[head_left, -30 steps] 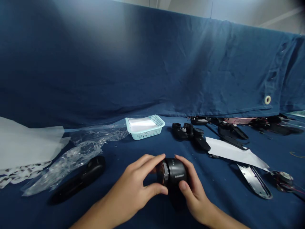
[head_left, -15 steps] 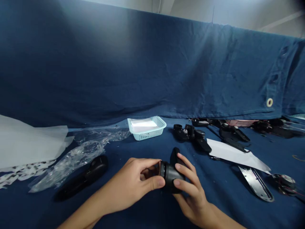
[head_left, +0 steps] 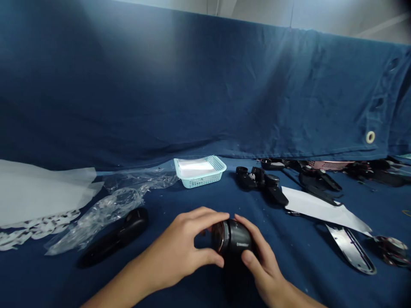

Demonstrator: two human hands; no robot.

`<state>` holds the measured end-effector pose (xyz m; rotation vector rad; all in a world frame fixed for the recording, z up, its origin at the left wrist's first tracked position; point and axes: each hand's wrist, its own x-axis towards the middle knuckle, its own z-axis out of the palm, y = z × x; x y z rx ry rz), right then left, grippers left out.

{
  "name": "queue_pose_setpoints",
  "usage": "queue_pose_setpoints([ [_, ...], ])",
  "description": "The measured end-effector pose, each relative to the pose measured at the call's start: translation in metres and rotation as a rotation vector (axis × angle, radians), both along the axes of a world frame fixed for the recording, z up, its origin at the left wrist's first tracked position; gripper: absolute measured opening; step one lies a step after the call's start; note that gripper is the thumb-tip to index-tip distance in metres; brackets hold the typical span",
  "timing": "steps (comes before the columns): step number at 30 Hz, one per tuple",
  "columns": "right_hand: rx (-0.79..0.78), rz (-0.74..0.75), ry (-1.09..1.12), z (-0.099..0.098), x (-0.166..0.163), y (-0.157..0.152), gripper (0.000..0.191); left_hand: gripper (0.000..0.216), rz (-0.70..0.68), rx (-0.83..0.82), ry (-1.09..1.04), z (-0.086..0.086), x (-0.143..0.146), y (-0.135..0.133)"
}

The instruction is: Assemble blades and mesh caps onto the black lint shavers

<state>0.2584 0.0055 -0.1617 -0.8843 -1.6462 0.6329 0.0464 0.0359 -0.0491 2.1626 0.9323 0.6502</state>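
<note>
Head view: at lower centre, the right hand (head_left: pixel 266 262) clasps the body of a black cylindrical device (head_left: pixel 240 240); the left hand (head_left: pixel 186 241) curves widely about its glossy end, thumb contact unclear. It looks stiff, fairly light, perhaps slippery; the body's sides probably offer the surest hold.

right hand (head_left: pixel 266 266) holding black device (head_left: pixel 239 238), left hand (head_left: pixel 182 246) at its end, blue basket (head_left: pixel 204 180) beyond

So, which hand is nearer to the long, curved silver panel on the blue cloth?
Right. The right hand, around the right end of the black cylindrical device, is left of the silver panel; the left hand, at the device's other end, is farther left.
</note>
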Motion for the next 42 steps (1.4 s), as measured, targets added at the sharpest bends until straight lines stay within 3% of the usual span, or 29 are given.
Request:
queue_pose_setpoints([
  [3, -0.256, 0.036, 0.201, 0.004, -0.001, 0.001, 0.039, 0.076, -0.050, 0.130, 0.089, -0.006, 0.003, -0.001],
  [6, -0.312, 0.038, 0.301, 0.011, -0.004, 0.002, 0.040, 0.099, 0.086, 0.084, 0.082, -0.009, 0.006, 0.001],
  [8, -0.312, 0.054, 0.311, 0.014, -0.005, 0.002, 0.042, 0.085, 0.163, -0.013, 0.075, -0.008, 0.008, 0.003],
  [11, -0.355, 0.068, 0.304, 0.016, -0.006, 0.002, 0.041, 0.057, 0.125, -0.099, 0.105, -0.005, 0.007, 0.004],
  [14, -0.392, 0.027, 0.283, 0.014, -0.005, 0.004, 0.041, 0.088, 0.130, -0.108, 0.081, -0.004, 0.003, 0.004],
  [15, -0.395, 0.026, 0.275, 0.013, -0.005, 0.004, 0.042, 0.089, 0.150, -0.142, 0.063, -0.004, 0.001, 0.004],
  [18, -0.404, 0.063, 0.259, 0.013, -0.005, 0.005, 0.046, 0.062, 0.167, -0.257, 0.065, -0.006, 0.000, 0.006],
  [20, -0.418, 0.065, 0.252, 0.014, -0.005, 0.006, 0.046, 0.059, 0.149, -0.250, 0.079, -0.009, 0.000, 0.007],
  [23, -0.434, 0.049, 0.240, 0.015, -0.005, 0.007, 0.047, 0.092, 0.150, -0.236, 0.010, -0.016, 0.001, 0.008],
  [26, -0.443, 0.057, 0.236, 0.017, -0.004, 0.010, 0.048, 0.065, 0.120, -0.334, -0.010, -0.024, 0.002, 0.011],
  [28, -0.453, 0.057, 0.241, 0.018, -0.003, 0.012, 0.046, 0.055, 0.101, -0.307, 0.000, -0.026, 0.004, 0.013],
  [31, -0.462, 0.047, 0.242, 0.019, -0.002, 0.015, 0.045, 0.074, 0.105, -0.251, -0.004, -0.021, 0.005, 0.013],
  [34, -0.476, 0.059, 0.259, 0.021, -0.002, 0.016, 0.044, 0.055, 0.113, -0.319, 0.051, -0.015, 0.006, 0.011],
  [36, -0.526, 0.066, 0.306, 0.022, -0.002, 0.016, 0.042, 0.052, 0.108, -0.268, 0.046, -0.015, 0.006, 0.011],
  [39, -0.592, 0.065, 0.357, 0.023, -0.001, 0.017, 0.042, 0.084, 0.135, -0.241, -0.028, -0.022, 0.006, 0.013],
  [42, -0.551, 0.074, 0.292, 0.025, 0.001, 0.018, 0.042, 0.060, 0.174, -0.394, -0.034, -0.031, 0.006, 0.018],
])
